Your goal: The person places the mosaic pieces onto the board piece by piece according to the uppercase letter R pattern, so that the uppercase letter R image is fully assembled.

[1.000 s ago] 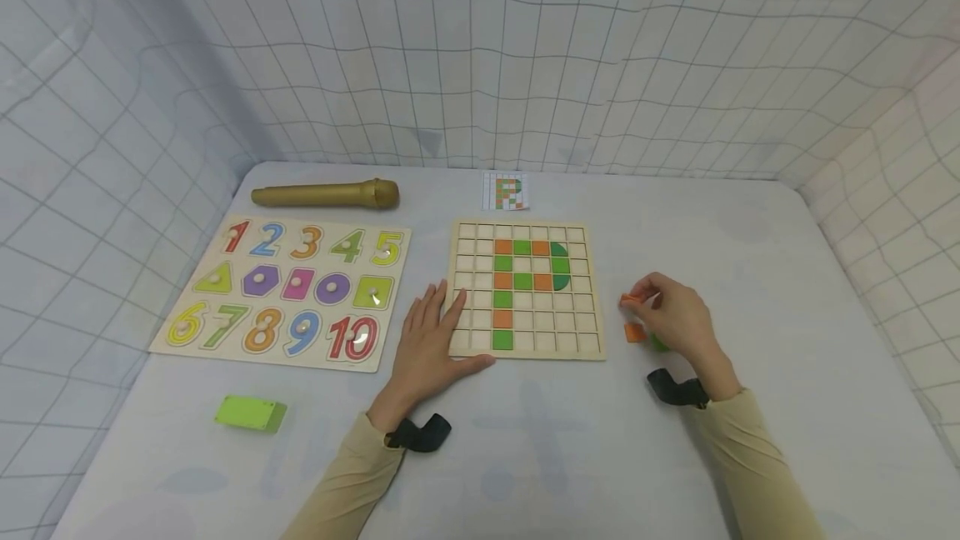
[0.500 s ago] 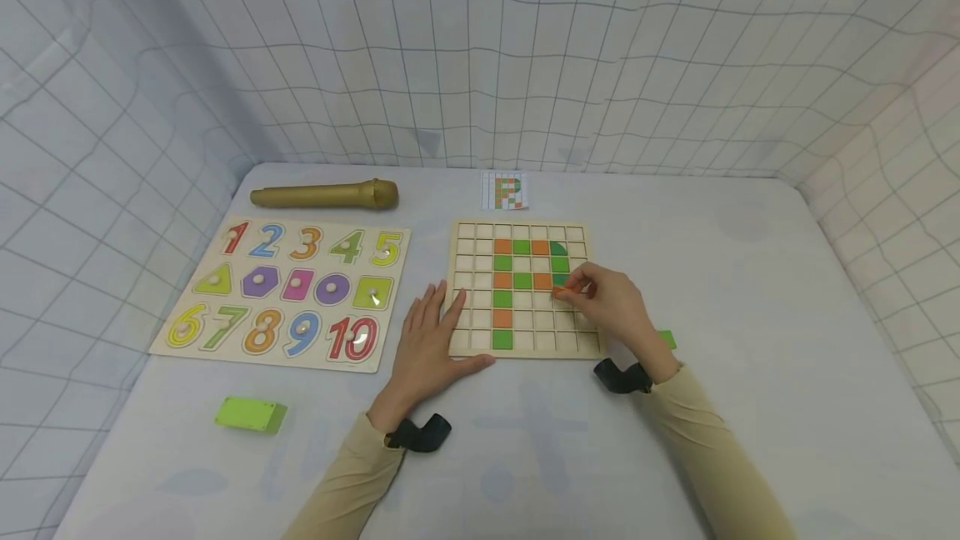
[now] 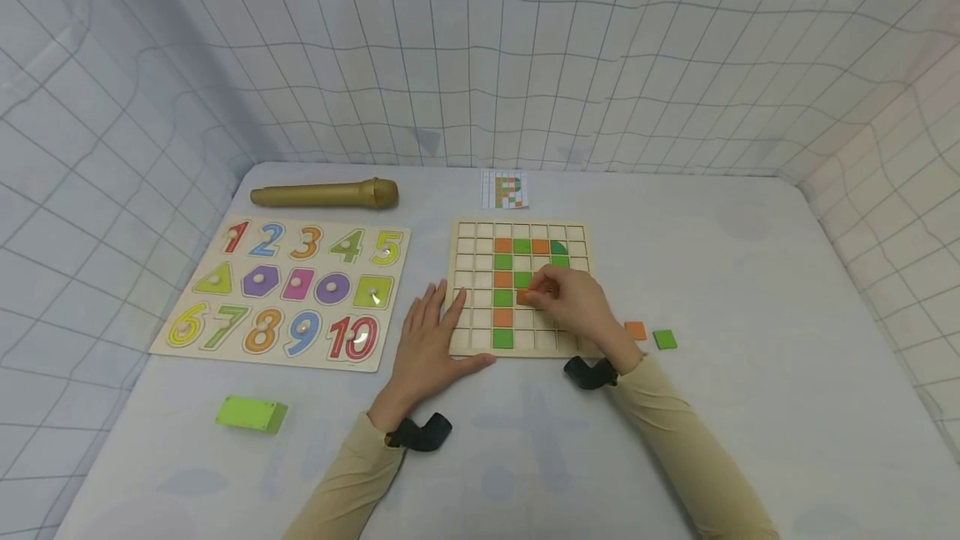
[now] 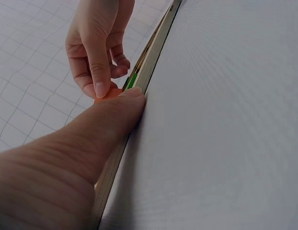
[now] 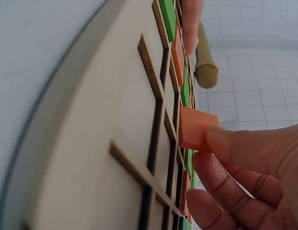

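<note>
My right hand (image 3: pixel 573 302) pinches an orange square tile (image 5: pixel 197 128) between thumb and fingers, tilted at the wooden grid board (image 3: pixel 551 344). In the head view the tile is just right of a green tile (image 3: pixel 502 298) in the board's column of orange and green tiles. Part of the board's upper right is hidden behind this hand. My left hand (image 3: pixel 427 352) lies with fingers spread over the board's left edge, its thumb (image 4: pixel 125 103) along the front edge. An orange square tile (image 3: pixel 635 331) and a green square tile (image 3: pixel 664 339) lie on the table right of the board.
A small pattern card (image 3: pixel 506 191) lies behind the board. To the left is a number-and-shape peg puzzle (image 3: pixel 281 348), with a gold toy microphone (image 3: pixel 322 194) behind it and a green block (image 3: pixel 251 413) in front. White grid-patterned cloth (image 3: pixel 480 65) walls the table.
My right hand has picked up an orange tile from beside the board and carried it left over the grid. The left hand has stayed in place.
</note>
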A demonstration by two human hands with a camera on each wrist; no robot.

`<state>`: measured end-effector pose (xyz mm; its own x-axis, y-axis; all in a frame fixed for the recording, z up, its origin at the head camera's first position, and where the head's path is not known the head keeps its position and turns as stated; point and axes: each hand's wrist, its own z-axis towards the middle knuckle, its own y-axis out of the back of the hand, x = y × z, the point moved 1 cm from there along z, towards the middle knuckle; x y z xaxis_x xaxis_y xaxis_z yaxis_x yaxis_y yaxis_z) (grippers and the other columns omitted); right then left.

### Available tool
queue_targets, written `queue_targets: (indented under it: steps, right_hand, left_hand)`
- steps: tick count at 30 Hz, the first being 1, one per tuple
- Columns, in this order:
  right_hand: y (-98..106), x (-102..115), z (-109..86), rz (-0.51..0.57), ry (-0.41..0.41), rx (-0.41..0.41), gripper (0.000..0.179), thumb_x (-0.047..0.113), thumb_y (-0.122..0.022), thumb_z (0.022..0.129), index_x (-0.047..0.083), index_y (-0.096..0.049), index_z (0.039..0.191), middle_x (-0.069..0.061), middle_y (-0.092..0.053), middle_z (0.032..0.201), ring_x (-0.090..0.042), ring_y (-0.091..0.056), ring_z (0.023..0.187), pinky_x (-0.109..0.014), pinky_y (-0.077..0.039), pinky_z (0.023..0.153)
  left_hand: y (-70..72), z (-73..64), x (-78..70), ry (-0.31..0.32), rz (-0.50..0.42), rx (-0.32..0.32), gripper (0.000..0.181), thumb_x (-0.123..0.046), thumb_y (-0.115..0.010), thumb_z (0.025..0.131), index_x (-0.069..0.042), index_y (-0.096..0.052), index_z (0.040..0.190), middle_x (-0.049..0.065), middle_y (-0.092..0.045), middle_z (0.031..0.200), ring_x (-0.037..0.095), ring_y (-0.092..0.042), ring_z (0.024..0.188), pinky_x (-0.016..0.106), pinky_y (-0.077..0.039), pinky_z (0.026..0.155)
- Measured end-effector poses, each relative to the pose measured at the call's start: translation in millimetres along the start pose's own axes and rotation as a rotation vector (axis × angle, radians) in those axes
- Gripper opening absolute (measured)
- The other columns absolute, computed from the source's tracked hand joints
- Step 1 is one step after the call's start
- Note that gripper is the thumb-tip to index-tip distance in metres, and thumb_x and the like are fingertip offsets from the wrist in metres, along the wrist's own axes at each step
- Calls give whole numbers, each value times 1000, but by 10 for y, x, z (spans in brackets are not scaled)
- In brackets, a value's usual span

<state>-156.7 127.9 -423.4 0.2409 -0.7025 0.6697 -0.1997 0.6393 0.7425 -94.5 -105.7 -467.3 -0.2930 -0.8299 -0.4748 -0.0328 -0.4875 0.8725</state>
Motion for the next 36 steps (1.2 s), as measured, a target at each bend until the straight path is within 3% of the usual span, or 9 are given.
queue_targets:
  steps: [26, 36]
  right_hand:
    - [-84, 4, 72, -96, 20, -5, 6, 19, -70, 87, 15, -73, 83, 5, -64, 78, -12, -56, 71, -31, -45, 62]
    - [-79, 19, 24, -45, 52, 22, 5, 15, -69, 87, 11, -72, 85, 4, -60, 76, -12, -53, 69, -28, -45, 61]
  left_hand:
    - [23, -6, -17, -6, -11, -5, 101, -60, -71, 72, -6, -32, 148, 21, -20, 153, 32, -7, 142, 47, -4, 113]
    - [10, -2, -7, -8, -11, -10, 101, -61, -71, 72, -7, -32, 148, 20, -20, 153, 30, -7, 142, 46, -4, 113]
